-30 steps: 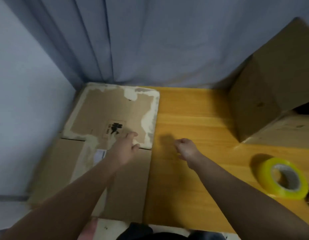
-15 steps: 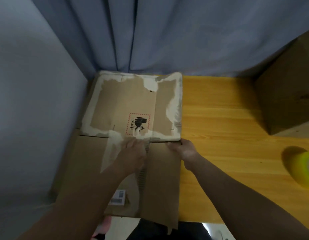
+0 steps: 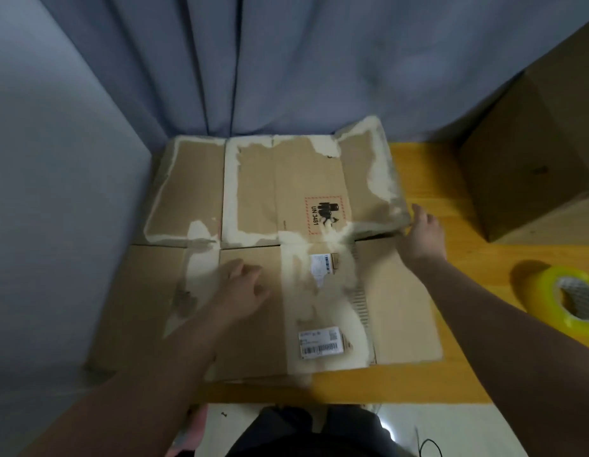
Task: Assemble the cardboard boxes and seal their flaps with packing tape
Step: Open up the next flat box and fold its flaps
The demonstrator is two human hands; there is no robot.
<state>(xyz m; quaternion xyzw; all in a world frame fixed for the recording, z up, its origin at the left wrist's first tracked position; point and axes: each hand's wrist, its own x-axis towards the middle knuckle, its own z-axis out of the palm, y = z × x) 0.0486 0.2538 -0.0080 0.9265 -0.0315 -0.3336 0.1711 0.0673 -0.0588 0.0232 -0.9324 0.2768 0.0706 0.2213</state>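
Observation:
A flattened cardboard box (image 3: 398, 311) with torn white tape marks, shipping labels and a "UN 3481" mark lies on the wooden table (image 3: 435, 380). My left hand (image 3: 242, 291) rests on its near panel, fingers loosely spread. My right hand (image 3: 423, 230) grips the right edge of the far flap, which lifts slightly off the table. A roll of yellow packing tape (image 3: 570, 300) lies on the table at the right.
An assembled cardboard box (image 3: 530, 153) stands at the back right. A blue curtain (image 3: 319, 61) hangs behind the table, and a wall closes the left side. The table's front edge runs just in front of me.
The flattened box has slid right and toward me on the table. My right hand moved out to the far flap's right edge and lifts it; my left hand shifted left on the near panel.

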